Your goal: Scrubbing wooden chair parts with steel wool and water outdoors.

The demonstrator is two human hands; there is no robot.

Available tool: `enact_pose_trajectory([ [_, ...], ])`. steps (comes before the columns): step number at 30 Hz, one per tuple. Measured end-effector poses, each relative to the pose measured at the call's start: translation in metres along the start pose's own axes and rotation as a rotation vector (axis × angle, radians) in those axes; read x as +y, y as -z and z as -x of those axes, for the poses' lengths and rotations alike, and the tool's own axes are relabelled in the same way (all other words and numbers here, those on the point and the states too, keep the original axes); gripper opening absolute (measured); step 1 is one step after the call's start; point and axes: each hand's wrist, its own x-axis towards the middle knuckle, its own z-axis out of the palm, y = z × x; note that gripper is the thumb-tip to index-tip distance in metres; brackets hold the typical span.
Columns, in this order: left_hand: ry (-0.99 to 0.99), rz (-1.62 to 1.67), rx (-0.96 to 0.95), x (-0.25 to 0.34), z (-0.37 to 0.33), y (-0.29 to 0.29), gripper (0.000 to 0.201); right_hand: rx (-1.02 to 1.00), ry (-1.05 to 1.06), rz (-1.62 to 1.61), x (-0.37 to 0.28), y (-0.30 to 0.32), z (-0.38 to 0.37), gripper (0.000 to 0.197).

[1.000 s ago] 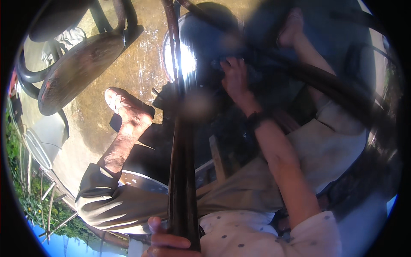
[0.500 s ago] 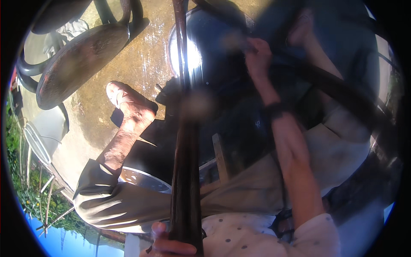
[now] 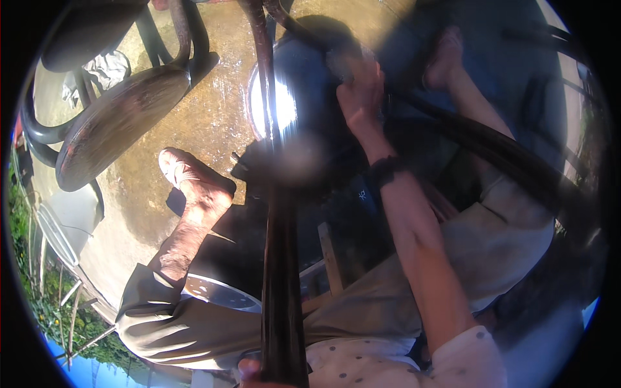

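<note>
A long dark glossy curved bar [image 3: 282, 284] runs up the middle of the view, and a second dark bar [image 3: 466, 132] crosses to the right; they appear to belong to one frame. At the lower edge my left hand [image 3: 251, 374] is closed round the near bar, mostly cut off. My right hand [image 3: 363, 97] is closed round the second bar, with a blurred greyish wad [image 3: 345, 63], perhaps a cloth, at its fingers. Beneath lies a round dark basin [image 3: 253, 81] with a bright glare. A blurred dark knob-like spot hides part of the middle.
Dark round-seated stools [image 3: 123, 123] with curved legs lie at the left, near a pale crumpled cloth or bag [image 3: 107, 72]. My bare feet flank the basin on wet ground [image 3: 210, 84]. A speckled pan rim [image 3: 223, 290] and a wooden stick [image 3: 330, 258] show by my lap.
My right hand has moved left and slightly down along the second bar. The bars have shifted a little, and my left hand has sunk further out of view.
</note>
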Motion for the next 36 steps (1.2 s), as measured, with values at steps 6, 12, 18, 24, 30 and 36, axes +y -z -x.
enact_pose_trajectory([
  [6,-0.05,0.051,-0.019,-0.005,0.0,0.0,0.017,-0.207,0.201,0.319,0.034,0.023,-0.009,0.037],
  [12,-0.103,0.056,0.008,-0.01,-0.004,-0.002,0.017,-0.205,0.049,0.241,0.046,0.065,-0.006,0.038],
  [18,-0.123,0.037,-0.145,-0.012,-0.016,0.001,0.02,-0.269,-0.602,-0.368,-0.003,0.083,0.014,0.041],
  [24,-0.14,0.039,-0.172,-0.015,-0.013,0.013,0.015,-0.938,-0.415,-0.84,-0.1,0.102,0.075,0.039],
  [30,-0.038,-0.102,-0.245,-0.005,-0.021,0.019,0.016,-0.794,-0.453,-1.287,-0.157,0.147,0.138,0.039],
  [36,-0.027,-0.192,-0.216,0.001,-0.016,0.012,0.017,-0.368,-0.064,-0.661,-0.085,0.067,0.175,0.034],
])
